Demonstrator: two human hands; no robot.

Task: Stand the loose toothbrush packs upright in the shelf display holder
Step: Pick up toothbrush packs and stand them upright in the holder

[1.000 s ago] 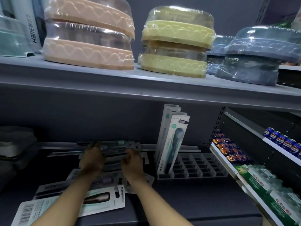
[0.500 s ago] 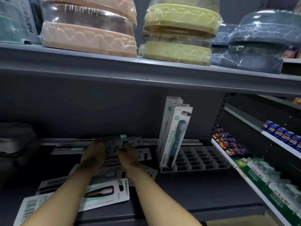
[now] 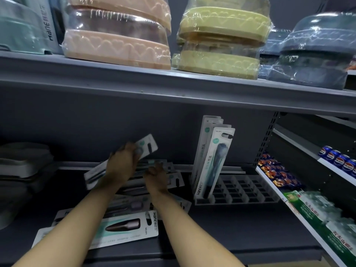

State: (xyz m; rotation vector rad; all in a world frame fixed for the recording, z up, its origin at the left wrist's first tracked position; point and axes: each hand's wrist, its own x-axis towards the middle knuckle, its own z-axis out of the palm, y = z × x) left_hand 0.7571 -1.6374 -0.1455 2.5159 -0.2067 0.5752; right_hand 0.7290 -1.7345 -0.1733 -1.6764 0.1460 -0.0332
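Observation:
My left hand (image 3: 121, 164) grips a white toothbrush pack (image 3: 147, 146) and holds it tilted above the lower shelf, its hanger end up and to the right. My right hand (image 3: 156, 175) hovers with loosely curled fingers over the pile of loose packs (image 3: 173, 179), holding nothing. More loose packs lie flat in front, the nearest one (image 3: 125, 228) under my forearms. The slotted display holder (image 3: 240, 191) sits to the right, with several packs (image 3: 213, 160) standing upright at its left end.
The upper shelf (image 3: 173, 87) overhangs the work area, loaded with wrapped pink, yellow and blue plastic tubs. Grey stacked items (image 3: 21, 166) sit at the far left. A side rack on the right holds snacks (image 3: 277, 174), cans (image 3: 339, 158) and green boxes.
My left hand has lifted one pack off the pile and raised it, tilted. My right hand has let go and stays low over the pile. The camera has tilted slightly downward.

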